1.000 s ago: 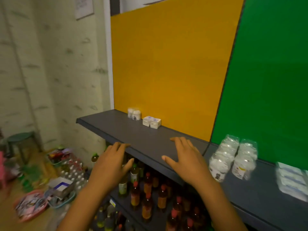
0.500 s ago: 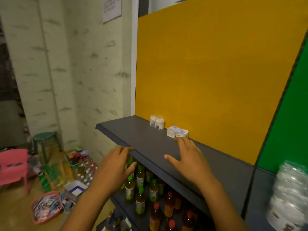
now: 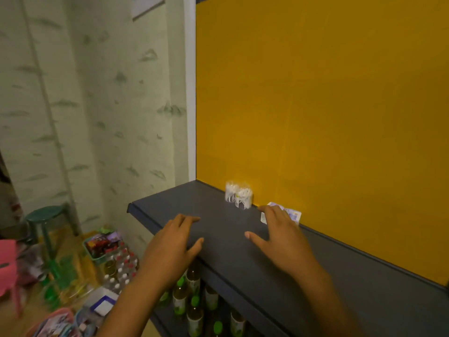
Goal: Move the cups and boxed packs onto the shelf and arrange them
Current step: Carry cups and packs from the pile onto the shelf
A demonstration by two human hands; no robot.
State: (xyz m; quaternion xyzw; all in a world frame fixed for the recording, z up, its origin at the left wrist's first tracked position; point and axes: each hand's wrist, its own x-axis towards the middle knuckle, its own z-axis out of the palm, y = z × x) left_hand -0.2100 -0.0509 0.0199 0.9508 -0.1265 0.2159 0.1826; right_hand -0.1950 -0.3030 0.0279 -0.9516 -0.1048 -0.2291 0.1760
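Both hands are reaching over the dark shelf point(image 3: 218, 229) with straight, spread fingers, and neither one is holding anything. The boxed packs point(image 3: 290, 214) are lying at the back of the shelf, against the yellow panel point(image 3: 315, 105), and the fingertips of the right hand point(image 3: 284, 242) are just arriving at their near side; whether they are touching I cannot tell. The long side of the packs is running along the panel. The wrapped cups point(image 3: 239, 198) are standing just to the left of the packs, also at the back. The left hand point(image 3: 173, 246) is hovering at the front edge, well apart from both, so I judge the right hand is the one to arrange the packs.
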